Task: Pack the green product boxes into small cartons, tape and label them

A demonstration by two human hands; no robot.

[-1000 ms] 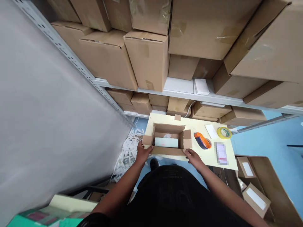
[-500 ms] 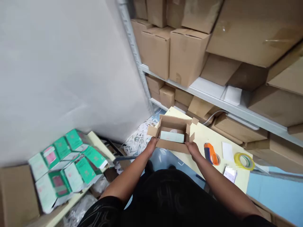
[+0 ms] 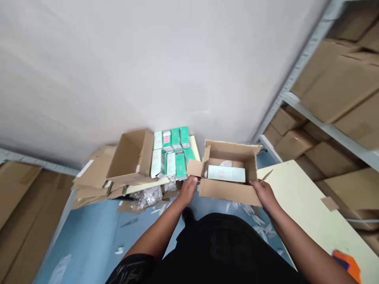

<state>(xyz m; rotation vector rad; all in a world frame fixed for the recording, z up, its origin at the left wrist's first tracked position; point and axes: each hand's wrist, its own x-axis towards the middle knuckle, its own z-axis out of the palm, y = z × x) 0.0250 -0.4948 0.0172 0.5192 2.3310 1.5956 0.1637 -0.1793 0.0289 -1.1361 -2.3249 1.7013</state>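
Observation:
I hold a small open cardboard box (image 3: 229,191) in the air in front of me, off the pale yellow table (image 3: 299,197). My left hand (image 3: 189,188) grips its left end by the flap. My right hand (image 3: 264,192) grips its right front corner. Inside the box lies a pale green packet (image 3: 226,173). To the left, green and white packets (image 3: 171,154) are stacked in rows on a low surface, beside another open cardboard box (image 3: 132,156) tipped on its side.
A grey wall fills the top of the view. Metal shelving (image 3: 299,71) with several brown cartons (image 3: 340,83) stands at the right. Flattened cardboard (image 3: 89,177) and paper scraps lie on the blue floor (image 3: 94,236). An orange tape dispenser (image 3: 346,262) shows at the lower right.
I have turned left and lifted the box off the table, carrying it toward the stack of green packets. Both hands keep their grip on it.

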